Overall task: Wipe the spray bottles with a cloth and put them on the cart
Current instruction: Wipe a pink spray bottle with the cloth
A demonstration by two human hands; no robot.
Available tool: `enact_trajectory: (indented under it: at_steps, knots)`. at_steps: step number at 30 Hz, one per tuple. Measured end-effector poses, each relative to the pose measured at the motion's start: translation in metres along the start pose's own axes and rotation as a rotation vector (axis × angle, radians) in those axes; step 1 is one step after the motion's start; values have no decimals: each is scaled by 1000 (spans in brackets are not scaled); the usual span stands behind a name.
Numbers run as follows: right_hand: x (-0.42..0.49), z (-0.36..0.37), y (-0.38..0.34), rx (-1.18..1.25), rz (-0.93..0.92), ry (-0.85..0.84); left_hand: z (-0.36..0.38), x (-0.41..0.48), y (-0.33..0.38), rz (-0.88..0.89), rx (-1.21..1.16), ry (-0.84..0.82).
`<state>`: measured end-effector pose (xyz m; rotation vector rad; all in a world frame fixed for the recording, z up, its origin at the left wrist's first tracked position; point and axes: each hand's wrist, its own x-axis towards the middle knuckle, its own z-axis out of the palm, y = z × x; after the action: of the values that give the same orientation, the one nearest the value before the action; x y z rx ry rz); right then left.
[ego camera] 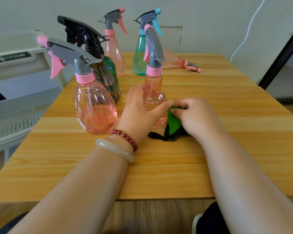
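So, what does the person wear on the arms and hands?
Both forearms are bare, with no sleeves or gloves. At the wrist of the left hand sit a red bead bracelet and a pale, smooth bangle. The right hand and its wrist carry nothing.

The left forearm [85,179] and right forearm [240,166] reach from the bottom edge to mid-frame, where the left grip [139,110] curls round a bottle [153,93] and the right grip [197,115] pinches a cloth [173,121].

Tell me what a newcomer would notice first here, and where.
In the middle of the wooden table, the left hand grips a pink spray bottle while the right hand pinches a green cloth beside it. Behind, a fallen pink bottle lies at the far right, and a teal bottle stands near it.
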<state>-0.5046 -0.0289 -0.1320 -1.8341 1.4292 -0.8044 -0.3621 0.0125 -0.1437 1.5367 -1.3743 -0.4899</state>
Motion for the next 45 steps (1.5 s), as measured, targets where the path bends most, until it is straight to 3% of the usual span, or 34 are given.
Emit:
enact_trajectory:
  at_steps: [6, 13, 20, 27, 33, 39, 45]
  knots:
    - [-8, -4, -11, 100, -273, 137, 0, 0, 1, -11, 16, 5]
    - [0, -4, 2, -94, -20, -40, -5, 3, -1, -63, -52, 24]
    - [-5, 0, -9, 165, -238, 172, 0, 2, 0, -66, -105, 3]
    - [-1, -2, -2, -163, -56, 5, 0, 1, 0, -68, 10, 11]
    - [-7, -4, -13, 174, -239, 233, 0, 1, 0, -53, -71, -12]
    - [0, -5, 0, -88, 21, 10, -1, 0, 2, -82, -108, -36]
    - [-9, -4, -14, 155, -239, 205, 2, -1, 3, -35, -46, -24]
